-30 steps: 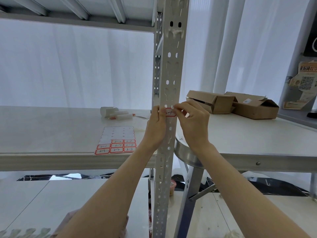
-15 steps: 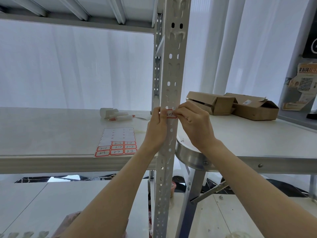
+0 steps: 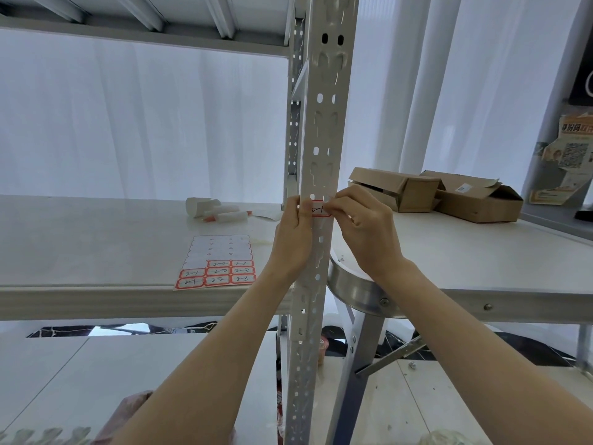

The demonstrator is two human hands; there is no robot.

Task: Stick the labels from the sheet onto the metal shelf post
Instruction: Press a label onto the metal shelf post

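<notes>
My left hand (image 3: 293,239) grips the metal shelf post (image 3: 322,123), thumb pinning the label (image 3: 321,209) at its nine-o'clock edge; my right hand (image 3: 365,229) pinches its three-o'clock edge. Light, floppy, sticky paper, I'd say: handle by the edges.

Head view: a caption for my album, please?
Left hand and right hand pinch a red-bordered label against the metal shelf post, label sheet nearby.

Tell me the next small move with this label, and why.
Probably rub the label flat with the thumbs: it lies across the post, the left hand and right hand each pinching an end, so it looks placed but not yet pressed down.
</notes>
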